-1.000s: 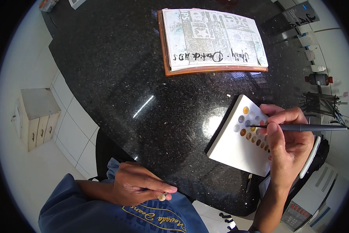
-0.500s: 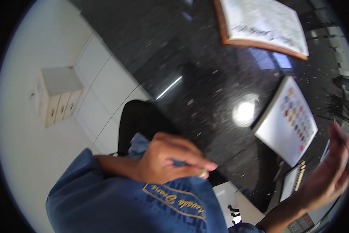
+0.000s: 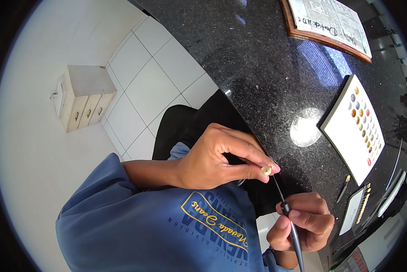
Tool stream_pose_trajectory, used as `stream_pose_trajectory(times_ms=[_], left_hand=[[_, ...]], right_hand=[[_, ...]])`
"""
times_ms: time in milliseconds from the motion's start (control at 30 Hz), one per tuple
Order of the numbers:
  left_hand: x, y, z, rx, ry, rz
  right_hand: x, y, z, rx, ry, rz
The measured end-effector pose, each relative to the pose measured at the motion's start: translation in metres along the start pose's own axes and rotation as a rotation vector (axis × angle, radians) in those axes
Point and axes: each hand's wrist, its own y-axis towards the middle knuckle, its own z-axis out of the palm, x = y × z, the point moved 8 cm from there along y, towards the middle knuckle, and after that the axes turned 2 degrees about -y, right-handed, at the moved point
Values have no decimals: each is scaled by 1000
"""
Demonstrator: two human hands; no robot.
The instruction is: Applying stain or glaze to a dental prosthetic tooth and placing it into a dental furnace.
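My left hand (image 3: 221,154) pinches a small cream-coloured dental crown (image 3: 266,171) between thumb and fingertips, in front of my chest. A dark spot shows on the crown's face. My right hand (image 3: 305,220) grips a fine black brush (image 3: 296,240) like a pen. Its thin stem reaches up to the crown, and the tip is close against it; bristles are too small to make out. Right of my hands, a white palette (image 3: 344,147) with rows of coloured dots lies on the dark speckled countertop (image 3: 239,59).
A wood-edged board (image 3: 330,43) with paper on it lies at the far right. Beside the palette are a small tool (image 3: 343,188) and a tooth shade guide (image 3: 354,211). A black chair (image 3: 169,124) and a drawer cabinet (image 3: 87,99) stand on the left.
My right hand has come in from the far right, bringing the brush to the crown. My left hand, with the crown, sits slightly farther right in the picture; the whole view has shifted.
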Motion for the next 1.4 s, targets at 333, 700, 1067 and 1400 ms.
stream_pose_trajectory(times_ms=[333,700,1067,1400], left_hand=[[4,2,0,-18,6,-31],[4,4,-1,-18,18,-16],[6,6,-1,-16,44,-12],[8,5,-2,-32,42,-5]], right_hand=[[-2,3,3,3,-8,-29],[-5,6,4,34,-9,-24],[-9,5,4,43,15,-38],[-9,5,4,49,0,-27]])
